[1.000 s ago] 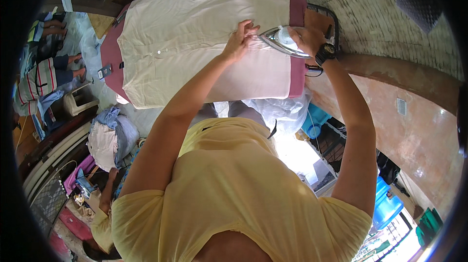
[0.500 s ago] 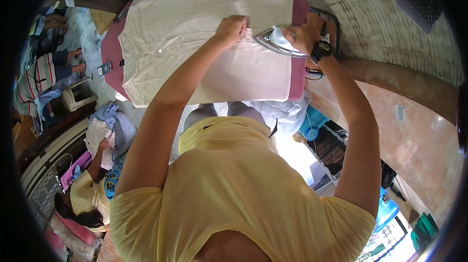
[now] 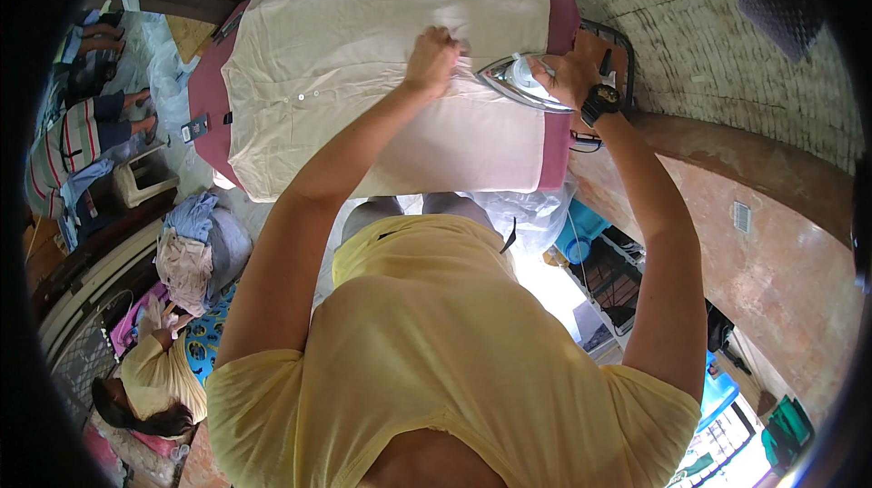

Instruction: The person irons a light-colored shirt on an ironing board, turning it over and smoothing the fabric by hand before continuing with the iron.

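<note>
Head view: person in yellow top leans over ironing board [image 3: 211,97], maroon cover.
Garment: cream buttoned shirt [image 3: 363,52] spread flat across board, collar end to person's left, hem hanging off near edge.
Left hand: left hand [image 3: 432,59] pressed on shirt just left of iron's tip, fingers curled, pinching or flattening cloth; can't tell which, too small.
Right hand: right hand [image 3: 570,77] wrapped shut round handle of iron [image 3: 518,84], black watch on wrist.
Iron: soleplate down on shirt's right end, near metal rest at board's end.
Progress: middle and left of shirt look smooth; part under iron in hand; rest probably unfinished.
Change: both hands and iron sit further from body than a second ago; left hand has stayed beside the tip.
Surroundings: clothes pile [image 3: 195,247] and another person [image 3: 150,379] on floor at left.
</note>
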`<control>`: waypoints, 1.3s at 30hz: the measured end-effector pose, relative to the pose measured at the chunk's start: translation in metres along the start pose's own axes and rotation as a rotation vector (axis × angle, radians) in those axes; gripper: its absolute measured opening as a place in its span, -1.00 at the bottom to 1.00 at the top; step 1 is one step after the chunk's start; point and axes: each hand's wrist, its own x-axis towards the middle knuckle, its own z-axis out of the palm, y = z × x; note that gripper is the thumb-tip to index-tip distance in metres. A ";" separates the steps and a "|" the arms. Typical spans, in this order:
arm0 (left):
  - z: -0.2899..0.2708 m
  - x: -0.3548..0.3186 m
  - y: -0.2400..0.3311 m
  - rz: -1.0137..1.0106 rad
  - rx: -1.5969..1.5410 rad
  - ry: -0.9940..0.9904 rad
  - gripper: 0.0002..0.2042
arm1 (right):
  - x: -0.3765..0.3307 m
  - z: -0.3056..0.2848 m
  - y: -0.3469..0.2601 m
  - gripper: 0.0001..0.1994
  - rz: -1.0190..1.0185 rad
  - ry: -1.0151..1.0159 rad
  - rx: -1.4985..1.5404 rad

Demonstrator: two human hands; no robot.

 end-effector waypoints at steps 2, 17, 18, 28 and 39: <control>0.013 -0.013 0.013 0.132 0.033 0.054 -0.93 | 0.000 -0.001 -0.001 -0.33 0.005 0.014 -0.023; 0.027 -0.065 0.015 0.027 0.099 0.270 -0.50 | -0.001 -0.016 -0.015 -0.33 0.021 -0.093 0.066; 0.024 -0.067 0.013 0.004 0.024 0.262 -0.50 | 0.000 -0.018 -0.018 -0.33 -0.009 -0.089 0.067; 0.003 -0.057 -0.007 -0.040 -0.293 0.161 -0.40 | 0.015 -0.016 -0.046 -0.15 0.005 -0.081 0.183; -0.016 -0.059 -0.022 -0.113 -0.873 0.157 -0.53 | 0.016 -0.012 -0.048 -0.24 -0.055 -0.061 0.268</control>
